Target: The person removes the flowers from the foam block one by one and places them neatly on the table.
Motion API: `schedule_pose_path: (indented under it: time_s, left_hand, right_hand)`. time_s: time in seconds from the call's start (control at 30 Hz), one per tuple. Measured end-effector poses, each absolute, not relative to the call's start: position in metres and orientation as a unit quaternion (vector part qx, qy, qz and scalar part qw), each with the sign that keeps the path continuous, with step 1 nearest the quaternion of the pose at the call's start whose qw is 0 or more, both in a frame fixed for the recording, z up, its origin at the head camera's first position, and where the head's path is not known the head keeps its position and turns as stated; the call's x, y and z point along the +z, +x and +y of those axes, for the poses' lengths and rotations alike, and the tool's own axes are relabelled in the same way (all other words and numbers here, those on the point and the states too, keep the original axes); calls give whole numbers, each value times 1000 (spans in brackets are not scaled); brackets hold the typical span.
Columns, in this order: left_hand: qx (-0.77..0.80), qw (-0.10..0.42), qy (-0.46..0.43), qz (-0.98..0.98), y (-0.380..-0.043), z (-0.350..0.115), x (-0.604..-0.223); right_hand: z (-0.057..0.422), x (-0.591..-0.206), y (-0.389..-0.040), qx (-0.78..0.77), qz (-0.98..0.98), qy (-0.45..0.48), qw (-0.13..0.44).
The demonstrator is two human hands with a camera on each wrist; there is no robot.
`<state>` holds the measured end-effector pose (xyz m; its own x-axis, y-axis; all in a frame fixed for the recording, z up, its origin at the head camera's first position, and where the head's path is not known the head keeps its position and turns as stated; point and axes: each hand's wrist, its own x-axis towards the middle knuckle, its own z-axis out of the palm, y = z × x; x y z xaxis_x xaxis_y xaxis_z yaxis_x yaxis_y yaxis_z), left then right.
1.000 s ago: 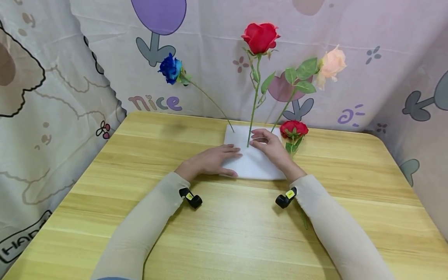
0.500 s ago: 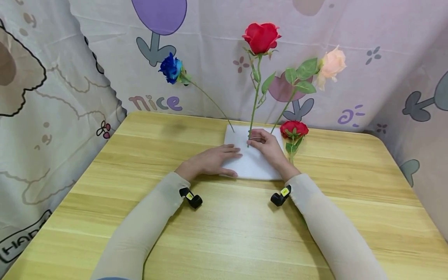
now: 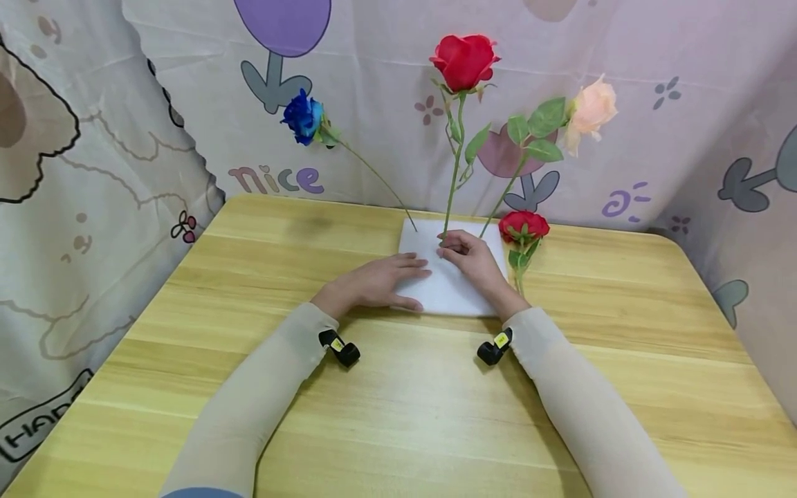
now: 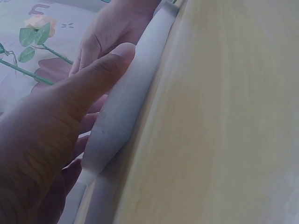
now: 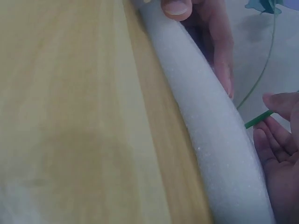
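A white foam block lies on the table, its near side large in the right wrist view. My left hand rests on the block's left part, fingers spread and thumb along the near edge. With thumb and fingers my right hand pinches the low stem of a tall red rose, whose lower end meets the foam. A blue rose leans left out of the block's back left corner. From the back right a pale peach rose leans right.
Another red rose lies on the wooden table just right of the block, its stem partly behind the right forearm. A printed cloth hangs close behind the table. Black wrist cameras sit on both cuffs.
My right hand has moved slightly left, from beside the red rose's stem to a pinch around it. The left hand stays in place on the foam block.
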<state>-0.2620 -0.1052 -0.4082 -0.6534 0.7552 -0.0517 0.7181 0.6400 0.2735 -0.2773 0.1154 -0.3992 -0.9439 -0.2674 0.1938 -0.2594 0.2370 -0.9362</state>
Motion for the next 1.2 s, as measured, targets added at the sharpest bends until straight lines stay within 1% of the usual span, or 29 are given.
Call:
schedule_pose_path:
  time_s: [0.23, 0.37, 0.5, 0.63, 1.2]
  left_hand:
    - [113, 75, 412, 901, -262, -105, -409]
    - [108, 69, 414, 901, -263, -105, -410]
    - [108, 70, 413, 902, -263, -105, -410]
    - [112, 74, 410, 902, -262, -105, -409]
    - [107, 79, 409, 903, -261, -104, -409]
  right_hand:
    - [121, -410, -289, -540, 828, -151, 11]
    - [125, -407, -291, -525, 838, -149, 35]
    - [127, -404, -291, -538, 828, -146, 68]
    - [127, -402, -290, -562, 810, -143, 86]
    - [127, -408, -292, -633, 757, -145, 75]
